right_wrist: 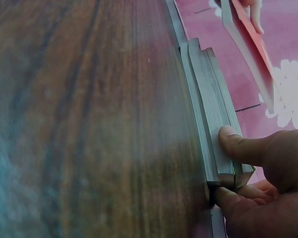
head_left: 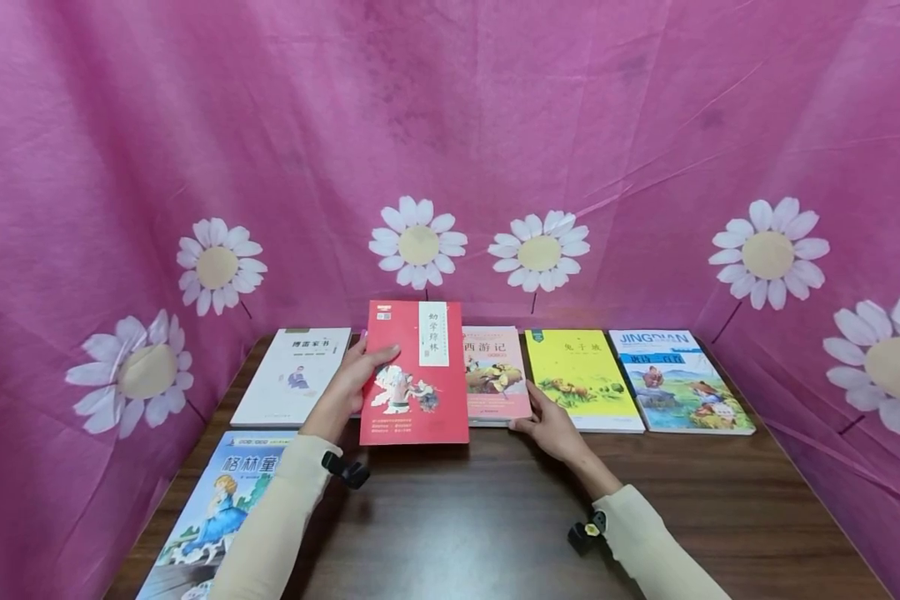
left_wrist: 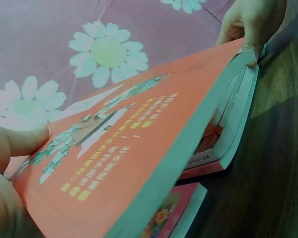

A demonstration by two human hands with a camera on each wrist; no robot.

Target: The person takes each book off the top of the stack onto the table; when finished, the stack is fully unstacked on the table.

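Observation:
A red book (head_left: 416, 392) with a white title strip is held up in my left hand (head_left: 351, 382), the thumb lying across its cover. Raised above the table, it hides part of the books behind it. In the left wrist view the red book (left_wrist: 134, 144) tilts over other books. My right hand (head_left: 549, 421) grips the lower right corner of a stack with a pink book (head_left: 498, 367) on top. In the right wrist view, the thumb presses the page edges of this stack of books (right_wrist: 213, 109), while the fingers curl at its side.
A white book (head_left: 292, 379) lies at the left, with a blue picture book (head_left: 221, 508) in front of it, partly under my left sleeve. Right of the stack are a yellow book (head_left: 585, 379) and a blue-and-green book (head_left: 682, 383). Behind the wooden table (head_left: 570, 533) hangs a pink flowered cloth (head_left: 450, 125).

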